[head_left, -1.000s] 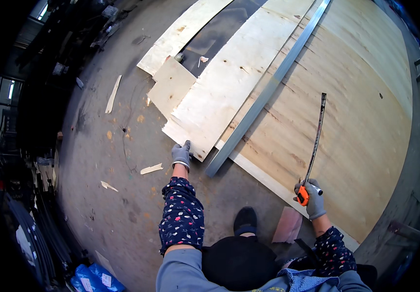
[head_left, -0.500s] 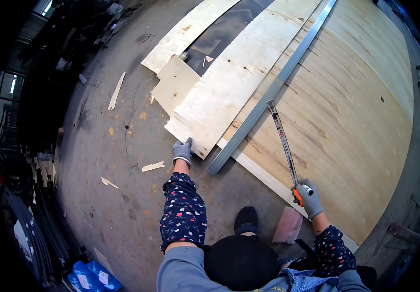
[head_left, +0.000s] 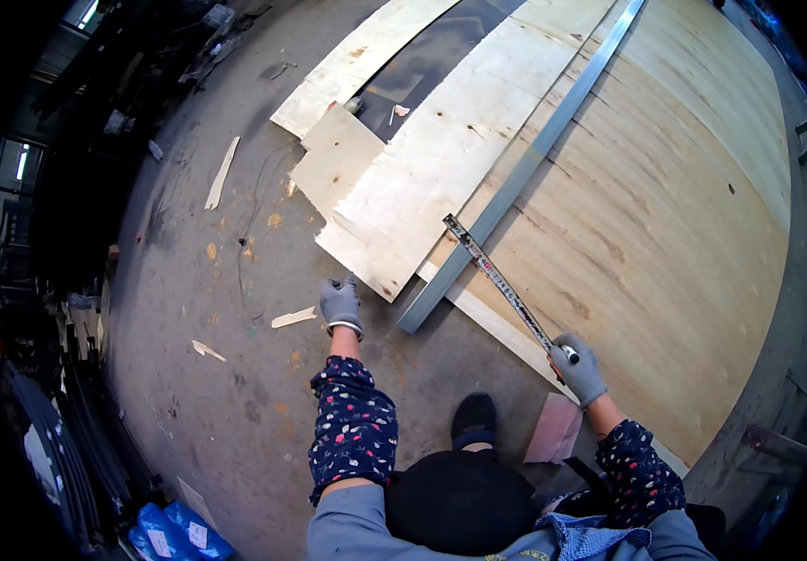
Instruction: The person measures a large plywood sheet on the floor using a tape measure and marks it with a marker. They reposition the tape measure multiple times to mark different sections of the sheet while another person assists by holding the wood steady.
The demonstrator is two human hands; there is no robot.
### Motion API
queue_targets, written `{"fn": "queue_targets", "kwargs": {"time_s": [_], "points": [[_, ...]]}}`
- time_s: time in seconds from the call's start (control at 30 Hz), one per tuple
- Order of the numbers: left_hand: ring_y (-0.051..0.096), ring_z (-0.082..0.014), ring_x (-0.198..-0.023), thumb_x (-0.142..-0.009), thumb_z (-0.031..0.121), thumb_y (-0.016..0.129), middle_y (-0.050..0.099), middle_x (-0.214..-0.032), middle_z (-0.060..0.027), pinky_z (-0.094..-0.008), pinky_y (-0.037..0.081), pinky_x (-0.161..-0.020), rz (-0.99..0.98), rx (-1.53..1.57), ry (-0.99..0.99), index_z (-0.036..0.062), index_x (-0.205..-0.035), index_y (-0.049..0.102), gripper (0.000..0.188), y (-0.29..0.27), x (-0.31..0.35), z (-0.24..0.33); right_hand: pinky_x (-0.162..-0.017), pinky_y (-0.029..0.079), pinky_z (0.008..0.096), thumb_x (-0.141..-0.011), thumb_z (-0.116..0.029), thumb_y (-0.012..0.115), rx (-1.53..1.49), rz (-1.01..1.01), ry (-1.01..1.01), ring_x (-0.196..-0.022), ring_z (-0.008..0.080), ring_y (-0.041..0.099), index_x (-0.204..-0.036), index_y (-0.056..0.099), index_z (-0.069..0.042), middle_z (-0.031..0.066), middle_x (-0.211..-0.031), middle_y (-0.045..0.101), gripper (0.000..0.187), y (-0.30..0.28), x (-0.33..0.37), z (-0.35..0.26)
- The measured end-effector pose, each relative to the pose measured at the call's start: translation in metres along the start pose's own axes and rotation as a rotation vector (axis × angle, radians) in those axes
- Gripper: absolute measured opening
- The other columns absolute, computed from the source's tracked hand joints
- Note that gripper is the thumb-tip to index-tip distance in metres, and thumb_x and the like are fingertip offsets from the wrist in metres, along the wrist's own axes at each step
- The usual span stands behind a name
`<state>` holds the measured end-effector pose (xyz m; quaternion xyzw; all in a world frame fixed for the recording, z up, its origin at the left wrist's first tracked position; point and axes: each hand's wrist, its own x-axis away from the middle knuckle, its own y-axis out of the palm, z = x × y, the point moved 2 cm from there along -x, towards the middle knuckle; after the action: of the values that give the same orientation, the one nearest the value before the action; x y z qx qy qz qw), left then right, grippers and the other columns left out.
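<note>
My right hand point(head_left: 579, 369), in a grey glove, is closed around a tape measure point(head_left: 558, 366) and a white pen-like stick with a dark tip point(head_left: 570, 354). The extended tape blade point(head_left: 506, 291) slants up and left, crossing over a long grey metal bar point(head_left: 488, 217). Its end lies over a pale plywood strip point(head_left: 450, 159). My left hand point(head_left: 340, 307), gloved too, hovers just off the strip's near corner, its fingers curled with nothing visible in them. The bar lies along a large plywood sheet point(head_left: 665, 215) beside the strip.
A small plywood offcut point(head_left: 340, 161) and a long narrow piece point(head_left: 357, 56) lie beyond the strip. Wood splinters point(head_left: 293, 318) are scattered on the concrete floor point(head_left: 188, 346). A pinkish block point(head_left: 554, 428) sits by my foot. Blue bags point(head_left: 179, 531) and dark stacked parts point(head_left: 57, 449) stand at left.
My left hand has drawn back from the strip's corner, its index finger no longer resting on it. The tape blade has swung left across the bar, and my right hand shifted slightly up-left.
</note>
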<state>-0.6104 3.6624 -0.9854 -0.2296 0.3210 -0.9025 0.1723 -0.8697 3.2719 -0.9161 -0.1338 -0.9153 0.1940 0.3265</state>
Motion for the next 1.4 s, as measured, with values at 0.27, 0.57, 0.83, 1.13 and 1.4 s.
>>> {"fn": "queue_targets", "kwargs": {"time_s": [0.27, 0.57, 0.83, 1.13, 1.4], "points": [[0.049, -0.0053, -0.045, -0.091, 0.030, 0.063, 0.058, -0.064, -0.0008, -0.0189, 0.034, -0.037, -0.693, 0.395, -0.060, 0.0060, -0.086, 0.061, 0.025, 0.029, 0.128, 0.123, -0.071, 0.049, 0.0415, -0.080, -0.027, 0.056, 0.235, -0.060, -0.121, -0.079, 0.0356, 0.063, -0.090, 0.063, -0.007, 0.0200, -0.082, 0.064, 0.023, 0.028, -0.020, -0.056], [0.051, -0.0040, -0.046, -0.091, 0.024, 0.063, 0.060, -0.064, -0.0005, -0.0170, 0.035, -0.037, -0.647, 0.556, -0.145, 0.0070, -0.083, 0.062, 0.019, 0.050, 0.112, 0.094, -0.073, 0.049, 0.0420, -0.080, -0.028, 0.055, 0.290, -0.109, -0.090, -0.080, 0.0361, 0.064, -0.090, 0.064, -0.010, 0.0185, -0.082, 0.065, 0.022, 0.026, -0.026, -0.066], [0.055, -0.0061, -0.051, -0.090, 0.018, 0.063, 0.064, -0.069, -0.0029, -0.0193, 0.039, -0.040, -0.561, 0.414, -0.108, 0.0054, -0.084, 0.063, 0.014, 0.072, 0.114, 0.053, -0.070, 0.050, 0.0420, -0.078, -0.026, 0.056, 0.492, -0.084, 0.064, -0.077, 0.0343, 0.065, -0.089, 0.065, -0.013, 0.0167, -0.080, 0.067, 0.020, -0.051, 0.003, 0.013], [0.061, -0.0353, -0.094, -0.074, 0.037, 0.075, 0.061, -0.102, -0.0198, -0.0433, 0.050, -0.079, -0.518, -0.878, 0.550, 0.0056, -0.100, 0.058, 0.045, 0.052, 0.124, 0.068, -0.071, 0.050, 0.0419, -0.079, -0.025, 0.055, 0.494, -0.053, 0.062, -0.078, 0.0340, 0.064, -0.089, 0.065, -0.012, 0.0161, -0.081, 0.067, 0.020, -0.072, 0.014, 0.045], [0.061, -0.0376, -0.090, -0.071, 0.031, 0.075, 0.060, -0.098, -0.0210, -0.0435, 0.051, -0.079, -0.429, -0.837, 0.631, 0.0024, -0.096, 0.060, 0.040, 0.034, 0.092, 0.085, -0.072, 0.050, 0.0440, -0.080, -0.024, 0.055, 0.553, -0.020, 0.079, -0.080, 0.0352, 0.064, -0.087, 0.064, -0.012, 0.0163, -0.085, 0.066, 0.016, -0.052, 0.024, 0.042]]}}
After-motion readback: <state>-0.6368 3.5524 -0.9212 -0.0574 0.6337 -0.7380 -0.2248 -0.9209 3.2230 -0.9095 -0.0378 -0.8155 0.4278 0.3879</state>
